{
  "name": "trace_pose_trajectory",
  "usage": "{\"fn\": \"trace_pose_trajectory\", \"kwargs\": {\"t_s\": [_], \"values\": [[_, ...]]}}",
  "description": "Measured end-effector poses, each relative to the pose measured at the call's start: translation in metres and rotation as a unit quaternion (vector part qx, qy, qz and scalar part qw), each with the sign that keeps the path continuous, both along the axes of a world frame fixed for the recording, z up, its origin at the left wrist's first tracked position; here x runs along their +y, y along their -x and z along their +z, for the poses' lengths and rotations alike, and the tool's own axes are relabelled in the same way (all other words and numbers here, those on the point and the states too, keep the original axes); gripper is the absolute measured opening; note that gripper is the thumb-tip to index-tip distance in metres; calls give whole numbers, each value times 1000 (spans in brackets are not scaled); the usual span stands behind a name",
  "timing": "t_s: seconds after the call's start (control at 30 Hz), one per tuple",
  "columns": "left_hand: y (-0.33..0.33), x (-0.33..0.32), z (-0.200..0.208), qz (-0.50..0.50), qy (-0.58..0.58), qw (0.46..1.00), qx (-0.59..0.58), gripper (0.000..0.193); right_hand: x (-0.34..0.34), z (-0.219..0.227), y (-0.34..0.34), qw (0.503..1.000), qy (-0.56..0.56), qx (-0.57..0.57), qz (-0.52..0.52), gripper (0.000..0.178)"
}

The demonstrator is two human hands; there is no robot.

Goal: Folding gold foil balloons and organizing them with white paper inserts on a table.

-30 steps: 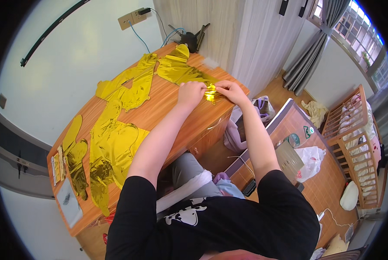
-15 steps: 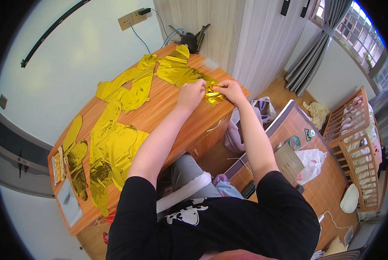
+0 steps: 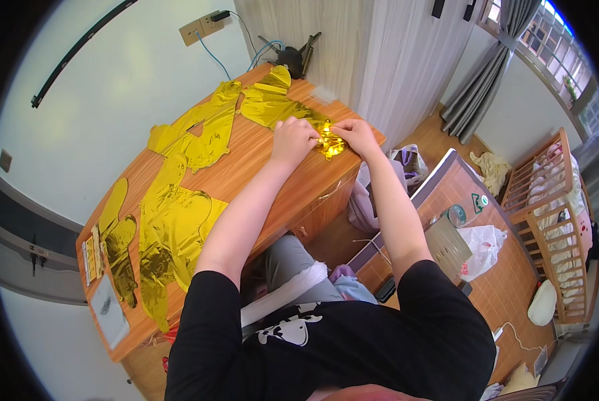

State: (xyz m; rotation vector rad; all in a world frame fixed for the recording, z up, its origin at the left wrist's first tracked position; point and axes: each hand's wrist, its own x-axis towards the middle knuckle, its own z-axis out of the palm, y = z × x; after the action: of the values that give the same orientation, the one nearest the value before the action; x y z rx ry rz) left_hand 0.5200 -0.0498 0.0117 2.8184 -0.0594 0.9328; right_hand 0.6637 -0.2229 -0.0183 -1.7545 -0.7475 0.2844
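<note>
A flat, shiny gold foil balloon [image 3: 267, 108] lies at the far end of the wooden desk. Its near right end is crumpled between my two hands and catches the light. My left hand [image 3: 294, 138] pinches the crumpled foil from the left, fingers bent. From the right, my right hand [image 3: 355, 134] grips the same end between thumb and fingers. More deflated gold foil balloons lie spread to the left: one [image 3: 212, 127] along the wall side, a large one [image 3: 176, 224] nearer me, and a smaller one [image 3: 117, 244] at the far left.
A black router [image 3: 290, 60] with cables stands at the desk's back corner. A white sheet [image 3: 108, 313] lies at the desk's left end. On the right, a lower table [image 3: 493, 267] holds a glass jar [image 3: 456, 215] and a white plastic bag [image 3: 481, 248]. Beyond is a wooden crib [image 3: 547, 227].
My fingers have shifted slightly on the foil, and the crumpled end looks more bunched between my hands. The other balloons lie as before; the whole view has shifted a little.
</note>
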Motion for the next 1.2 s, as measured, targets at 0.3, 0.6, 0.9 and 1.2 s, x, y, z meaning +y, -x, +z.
{"fn": "trace_pose_trajectory", "kwargs": {"t_s": [0.3, 0.6, 0.9, 1.2], "values": [[-19, 5, 11, 63, 48, 995, 69, 12, -4, 2, 7, 998, -1, -62, 30, 35], [-16, 19, 28, -32, 103, 977, 182, 30, -1, 1, 2, 1000, 19, -24, 1, 30], [-17, 19, 24, 1, 73, 986, 151, 23, 1, 5, 10, 998, 22, -55, -16, 28], [-15, 9, 18, 24, 53, 992, 114, 29, 3, 10, 13, 994, 54, -79, -46, 35]]}}
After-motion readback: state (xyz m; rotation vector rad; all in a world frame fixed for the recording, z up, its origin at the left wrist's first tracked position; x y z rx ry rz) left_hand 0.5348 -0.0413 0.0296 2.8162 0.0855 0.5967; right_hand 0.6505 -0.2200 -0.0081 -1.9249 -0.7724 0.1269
